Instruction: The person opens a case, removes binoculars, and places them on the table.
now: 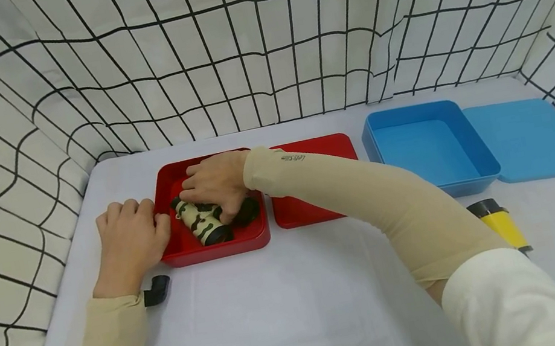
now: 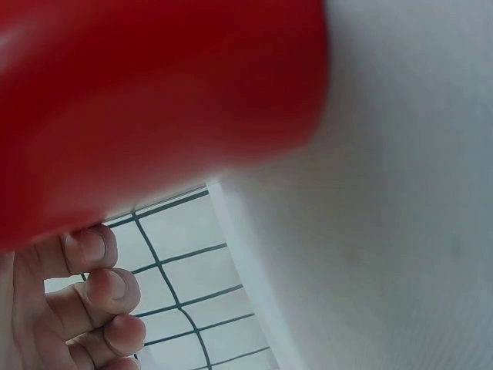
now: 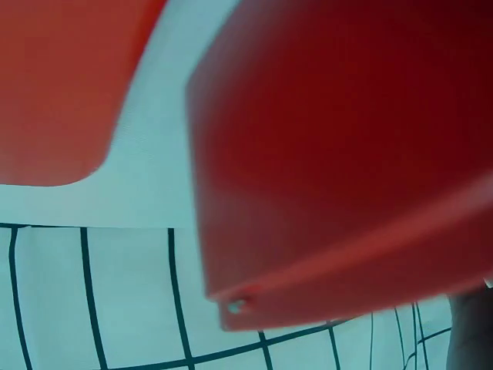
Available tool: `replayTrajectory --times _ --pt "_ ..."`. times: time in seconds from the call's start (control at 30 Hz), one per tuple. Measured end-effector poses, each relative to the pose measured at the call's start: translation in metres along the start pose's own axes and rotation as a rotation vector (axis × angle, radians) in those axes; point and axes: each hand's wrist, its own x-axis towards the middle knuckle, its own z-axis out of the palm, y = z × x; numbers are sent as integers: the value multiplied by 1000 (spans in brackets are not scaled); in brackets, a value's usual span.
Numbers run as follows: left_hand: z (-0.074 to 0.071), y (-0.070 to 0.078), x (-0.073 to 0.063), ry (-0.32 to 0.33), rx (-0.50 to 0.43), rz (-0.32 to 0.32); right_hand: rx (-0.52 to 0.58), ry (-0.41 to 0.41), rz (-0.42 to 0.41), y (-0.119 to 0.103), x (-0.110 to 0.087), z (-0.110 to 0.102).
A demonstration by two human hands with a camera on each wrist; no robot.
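Observation:
Camouflage-patterned binoculars lie inside the red box at the left of the table in the head view. My right hand reaches into that box and grips the binoculars from above, its thumb between the two barrels and its fingers covering part of them. At the box's left wall my left hand holds the rim, thumb over the edge. In the left wrist view its curled fingers show beside the red wall. The right wrist view shows mainly the outside of the box, with the binoculars hidden.
A flat red lid lies right of the box, partly beneath my right forearm. Farther right are a blue box and a blue lid. A yellow-and-black cylindrical thing and a black curved piece lie near my sleeves. Netting surrounds the table.

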Motion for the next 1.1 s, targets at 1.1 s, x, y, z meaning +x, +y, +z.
replayTrajectory --times 1.1 --pt "1 0 -1 30 -27 15 -222 23 61 -11 -16 -13"
